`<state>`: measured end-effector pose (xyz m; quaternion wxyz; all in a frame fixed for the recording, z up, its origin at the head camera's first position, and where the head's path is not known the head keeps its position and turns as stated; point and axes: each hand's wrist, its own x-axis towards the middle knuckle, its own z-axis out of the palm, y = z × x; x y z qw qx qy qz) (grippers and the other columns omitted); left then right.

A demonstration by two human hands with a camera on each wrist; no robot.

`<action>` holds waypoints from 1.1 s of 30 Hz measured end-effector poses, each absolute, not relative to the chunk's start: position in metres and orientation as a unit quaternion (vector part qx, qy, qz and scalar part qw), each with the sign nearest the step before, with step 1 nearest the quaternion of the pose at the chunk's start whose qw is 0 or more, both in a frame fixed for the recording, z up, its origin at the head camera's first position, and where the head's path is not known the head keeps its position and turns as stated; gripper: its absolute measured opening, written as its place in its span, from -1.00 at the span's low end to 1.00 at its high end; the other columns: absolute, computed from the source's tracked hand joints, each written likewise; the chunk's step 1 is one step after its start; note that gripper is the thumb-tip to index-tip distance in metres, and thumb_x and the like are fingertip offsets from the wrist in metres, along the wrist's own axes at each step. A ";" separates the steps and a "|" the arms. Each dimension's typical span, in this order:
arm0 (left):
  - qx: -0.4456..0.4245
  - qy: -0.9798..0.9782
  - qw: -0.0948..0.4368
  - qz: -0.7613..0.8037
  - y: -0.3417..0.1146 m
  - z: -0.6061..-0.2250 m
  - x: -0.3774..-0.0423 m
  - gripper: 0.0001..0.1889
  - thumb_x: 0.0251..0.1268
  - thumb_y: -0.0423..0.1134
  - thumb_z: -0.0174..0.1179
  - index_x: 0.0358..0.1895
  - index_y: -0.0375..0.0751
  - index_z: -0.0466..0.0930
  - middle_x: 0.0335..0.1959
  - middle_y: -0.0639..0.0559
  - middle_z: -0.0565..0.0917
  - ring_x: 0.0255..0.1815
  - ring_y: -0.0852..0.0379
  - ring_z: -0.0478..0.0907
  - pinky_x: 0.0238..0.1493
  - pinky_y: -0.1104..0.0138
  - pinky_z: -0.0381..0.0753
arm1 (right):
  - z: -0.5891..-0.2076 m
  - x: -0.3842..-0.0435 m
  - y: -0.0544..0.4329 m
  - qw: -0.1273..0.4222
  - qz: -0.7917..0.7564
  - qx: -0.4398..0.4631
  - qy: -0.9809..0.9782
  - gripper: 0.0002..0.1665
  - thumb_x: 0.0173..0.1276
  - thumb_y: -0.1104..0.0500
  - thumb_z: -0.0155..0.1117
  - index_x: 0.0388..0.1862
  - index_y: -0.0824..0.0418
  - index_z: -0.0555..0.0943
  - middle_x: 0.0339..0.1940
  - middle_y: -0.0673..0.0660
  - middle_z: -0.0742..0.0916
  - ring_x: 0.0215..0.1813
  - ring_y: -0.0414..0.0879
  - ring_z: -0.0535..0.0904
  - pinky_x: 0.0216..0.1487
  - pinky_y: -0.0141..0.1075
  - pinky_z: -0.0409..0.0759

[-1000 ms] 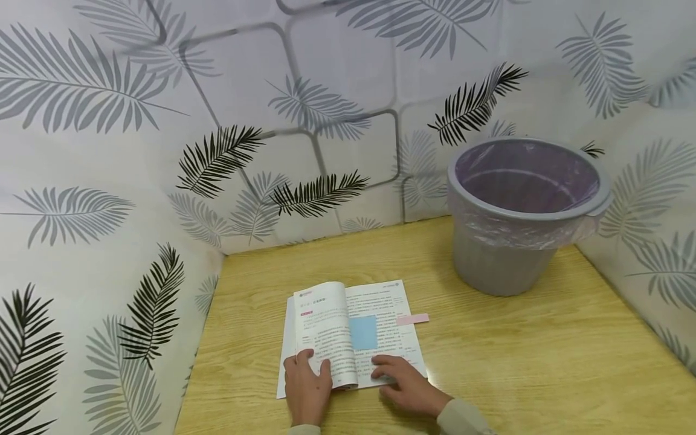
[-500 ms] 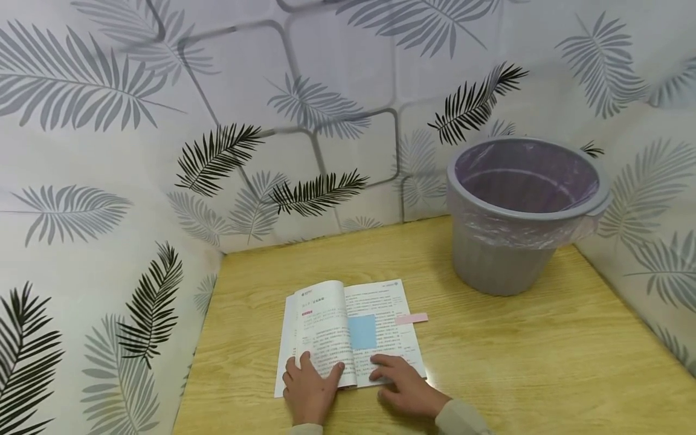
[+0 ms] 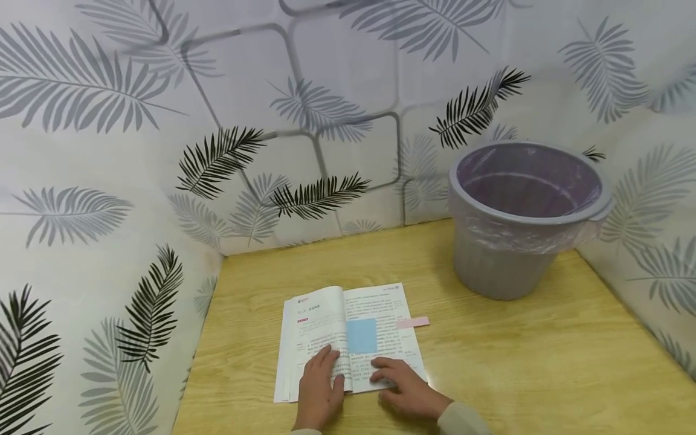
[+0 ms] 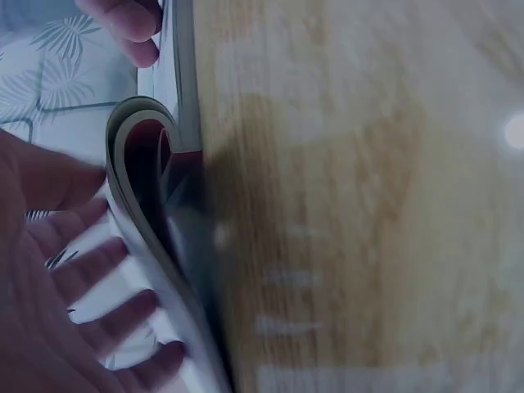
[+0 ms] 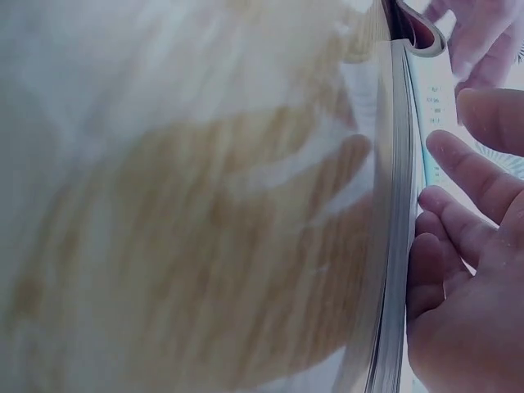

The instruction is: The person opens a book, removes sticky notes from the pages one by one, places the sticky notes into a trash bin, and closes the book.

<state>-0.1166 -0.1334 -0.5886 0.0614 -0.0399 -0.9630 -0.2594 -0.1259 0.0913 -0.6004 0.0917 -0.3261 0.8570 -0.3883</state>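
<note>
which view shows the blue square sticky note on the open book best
The head view: the blue square sticky note lies fully visible on the open book, between both hands. Both wrist views show only the book's page edges, not the note.

An open book (image 3: 348, 338) lay on the bench (image 3: 516, 362) near its front; a lined bin (image 3: 522, 217) stood behind it to the right, seemingly against the wall

The head view is evenly and brightly lit, with soft shadows; both wrist views are dim, bluish and blurred.
</note>
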 end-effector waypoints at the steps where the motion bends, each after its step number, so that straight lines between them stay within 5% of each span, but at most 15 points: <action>1: -0.026 -0.964 0.043 -0.262 -0.133 -0.588 -0.116 -0.52 0.21 -0.23 0.24 0.22 -0.23 0.54 0.34 -0.19 0.51 0.35 -0.25 0.44 0.27 -0.15 0.48 | -0.600 -0.125 0.091 0.097 -0.391 -0.323 0.857 -0.72 0.42 0.13 0.20 0.06 0.14 0.62 0.36 0.28 0.54 0.35 0.30 0.44 0.33 0.13 0.44; 6: 0.015 -0.967 -0.006 -0.254 -0.127 -0.591 -0.114 -0.25 0.16 0.00 0.32 0.39 -0.30 0.36 0.45 -0.23 0.40 0.46 -0.29 0.32 0.37 -0.21 0.35 | -0.601 -0.125 0.090 0.108 -0.397 -0.315 0.855 -0.71 0.43 0.12 0.20 0.08 0.15 0.62 0.38 0.27 0.53 0.38 0.30 0.42 0.34 0.16 0.43; 15: 0.069 -0.976 -0.006 -0.205 -0.112 -0.601 -0.116 -0.02 -0.03 0.13 0.48 0.45 -0.25 0.27 0.47 -0.21 0.36 0.46 -0.29 0.30 0.28 -0.39 0.30 | -0.605 -0.126 0.090 0.108 -0.398 -0.318 0.853 -0.72 0.44 0.12 0.21 0.08 0.13 0.62 0.38 0.27 0.52 0.37 0.30 0.43 0.33 0.15 0.43; 33: 0.062 -0.982 -0.010 -0.179 -0.111 -0.601 -0.116 -0.07 0.03 0.20 0.41 0.49 -0.04 0.27 0.47 -0.21 0.34 0.43 -0.31 0.32 0.21 -0.42 0.34 | -0.604 -0.123 0.087 0.057 -0.377 -0.332 0.863 -0.75 0.41 0.14 0.22 0.02 0.12 0.64 0.33 0.29 0.56 0.30 0.30 0.47 0.26 0.13 0.47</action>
